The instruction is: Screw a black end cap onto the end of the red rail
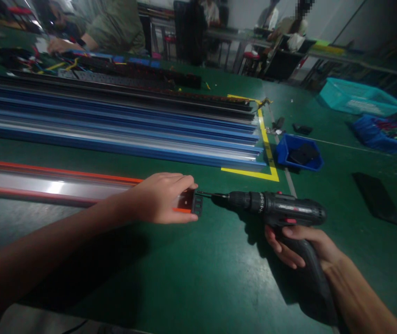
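Note:
My left hand (162, 197) is closed around the right end of a long red-edged metal profile (59, 185) lying on the green table. A small black end cap (197, 205) sits at that end, with my thumb and fingers against it. In my right hand (310, 250) is a black cordless drill (275, 206), gripped by its handle and pointing left. Its long thin bit (214, 194) reaches to the upper part of the end cap. Whether the tip touches a screw there is too small to tell.
Several blue profiles (150, 141) lie side by side beyond my left hand, near yellow tape (271, 157). A blue bin (299, 153) holds black parts. A teal basket (361, 97) and a black flat piece (377, 197) are at right. Across the table a person's hand (61, 46) is among wires.

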`<state>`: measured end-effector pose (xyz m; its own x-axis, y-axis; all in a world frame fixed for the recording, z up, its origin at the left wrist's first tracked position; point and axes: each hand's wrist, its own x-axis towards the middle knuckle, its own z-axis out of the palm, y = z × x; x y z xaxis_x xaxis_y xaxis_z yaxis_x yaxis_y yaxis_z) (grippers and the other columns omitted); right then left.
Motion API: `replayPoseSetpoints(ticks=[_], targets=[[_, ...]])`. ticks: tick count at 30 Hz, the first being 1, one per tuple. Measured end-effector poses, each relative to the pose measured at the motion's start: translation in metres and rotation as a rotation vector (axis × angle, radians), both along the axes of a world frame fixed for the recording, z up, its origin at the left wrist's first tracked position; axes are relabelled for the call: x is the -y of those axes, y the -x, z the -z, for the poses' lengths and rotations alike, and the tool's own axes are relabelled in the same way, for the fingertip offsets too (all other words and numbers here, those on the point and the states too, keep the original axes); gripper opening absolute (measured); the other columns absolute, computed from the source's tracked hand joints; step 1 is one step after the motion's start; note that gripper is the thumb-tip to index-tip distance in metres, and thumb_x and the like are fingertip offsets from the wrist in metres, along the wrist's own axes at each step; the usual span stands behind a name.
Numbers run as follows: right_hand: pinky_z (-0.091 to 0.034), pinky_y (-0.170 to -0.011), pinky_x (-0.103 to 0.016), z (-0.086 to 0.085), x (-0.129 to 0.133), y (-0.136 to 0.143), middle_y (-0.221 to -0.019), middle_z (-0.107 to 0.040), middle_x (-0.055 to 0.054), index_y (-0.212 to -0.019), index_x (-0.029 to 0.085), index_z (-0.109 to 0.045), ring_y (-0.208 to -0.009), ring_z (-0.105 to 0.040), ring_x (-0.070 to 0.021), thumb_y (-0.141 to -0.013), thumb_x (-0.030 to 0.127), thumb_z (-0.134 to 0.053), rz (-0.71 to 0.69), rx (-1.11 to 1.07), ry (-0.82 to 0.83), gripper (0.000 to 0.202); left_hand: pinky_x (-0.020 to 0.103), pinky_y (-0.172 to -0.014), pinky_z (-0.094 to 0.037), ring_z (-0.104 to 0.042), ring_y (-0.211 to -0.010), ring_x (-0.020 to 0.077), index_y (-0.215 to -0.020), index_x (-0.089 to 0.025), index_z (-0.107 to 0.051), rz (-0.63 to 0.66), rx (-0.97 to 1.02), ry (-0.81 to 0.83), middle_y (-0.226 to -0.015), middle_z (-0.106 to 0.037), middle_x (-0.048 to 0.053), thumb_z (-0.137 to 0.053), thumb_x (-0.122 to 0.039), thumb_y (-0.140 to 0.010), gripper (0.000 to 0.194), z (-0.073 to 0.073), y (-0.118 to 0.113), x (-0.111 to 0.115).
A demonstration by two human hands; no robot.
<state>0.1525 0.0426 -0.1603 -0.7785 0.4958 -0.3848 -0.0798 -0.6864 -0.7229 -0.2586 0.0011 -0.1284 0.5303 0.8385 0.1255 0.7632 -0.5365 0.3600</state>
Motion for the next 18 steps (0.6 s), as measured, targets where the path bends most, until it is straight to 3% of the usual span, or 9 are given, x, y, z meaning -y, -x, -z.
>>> replayPoseSetpoints(ticks=[18], targets=[[-0.059,-0.049,-0.019,0.0018,0.0007,-0.0035,-0.072,-0.071,-0.005,-0.102,0.006,-0.082,-0.039,-0.052,-0.0043,-0.098,0.03,-0.075,0.002,-0.032,0.034,0.025,0.036,-0.081,-0.054,-0.074,-0.092,0.025,-0.118,-0.018,-0.064,0.024,0.05,-0.074,-0.105,-0.076,0.008,-0.07,-0.065,-0.093,0.054,0.0103,0.0032,-0.0007]])
